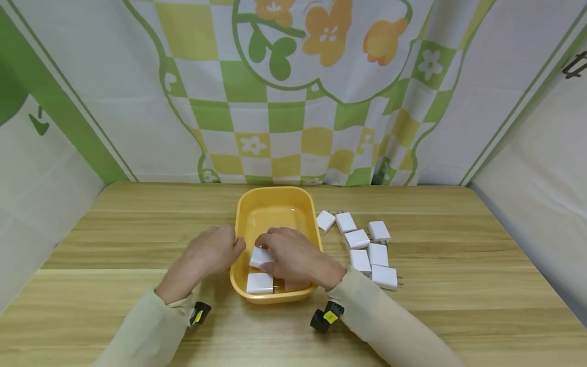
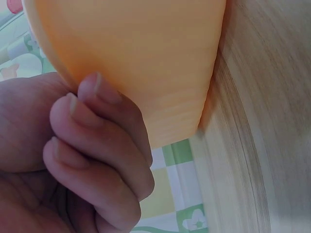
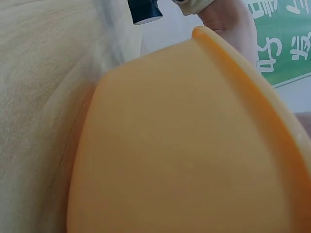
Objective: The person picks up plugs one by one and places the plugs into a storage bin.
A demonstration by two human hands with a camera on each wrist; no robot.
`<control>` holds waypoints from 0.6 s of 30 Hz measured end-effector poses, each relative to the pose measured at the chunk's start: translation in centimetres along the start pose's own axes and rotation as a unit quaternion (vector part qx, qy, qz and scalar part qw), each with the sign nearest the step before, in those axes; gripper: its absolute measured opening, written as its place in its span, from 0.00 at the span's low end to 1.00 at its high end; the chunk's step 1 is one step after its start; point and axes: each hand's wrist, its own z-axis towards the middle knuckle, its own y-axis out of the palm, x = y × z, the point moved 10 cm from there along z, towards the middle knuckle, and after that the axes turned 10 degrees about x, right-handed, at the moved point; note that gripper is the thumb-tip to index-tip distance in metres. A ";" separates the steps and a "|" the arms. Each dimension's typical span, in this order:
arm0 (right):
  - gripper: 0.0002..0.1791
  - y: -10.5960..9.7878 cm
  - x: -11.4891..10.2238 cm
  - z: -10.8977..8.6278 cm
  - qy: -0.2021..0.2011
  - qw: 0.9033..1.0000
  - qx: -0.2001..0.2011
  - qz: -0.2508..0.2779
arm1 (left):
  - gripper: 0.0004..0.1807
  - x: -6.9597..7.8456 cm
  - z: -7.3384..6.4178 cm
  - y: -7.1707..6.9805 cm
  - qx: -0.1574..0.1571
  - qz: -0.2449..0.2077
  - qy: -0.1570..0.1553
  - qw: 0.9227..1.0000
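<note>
Pale sleeves (image 1: 142,329) were closest to the head camera, a small black gadget (image 1: 199,313) at the left cuff. Left hand (image 1: 208,255) had its fingers curled in, pinching the rim of the yellow bin (image 1: 275,216). Right hand (image 1: 293,257) was down inside it — thumb and fingers closed around a white plug (image 1: 260,257), another plug (image 1: 260,283) lying just beside. Bunch of loose plugs (image 1: 359,261) sat on the wooden table (image 1: 458,290), right of the bin.

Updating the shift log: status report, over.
Right hand pinching white, blocky plug charger. Left hand gripping yellow rectangular plastic tub by its edge. No obstruction visible.
</note>
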 end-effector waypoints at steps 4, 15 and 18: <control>0.20 0.2 0.1 0.0 0.004 1.000 -0.004 -0.005 | 0.20 0.2 0.0 -0.2 0.009 0.003 0.009 1.000; 0.18 0.5 0.0 0.0 -0.008 1.000 -0.012 -0.006 | 0.20 0.1 0.0 -0.2 0.015 0.004 0.006 1.000; 0.17 0.6 -0.3 0.0 -0.020 1.000 -0.014 0.000 | 0.20 0.1 0.0 -0.2 0.015 0.006 0.006 1.000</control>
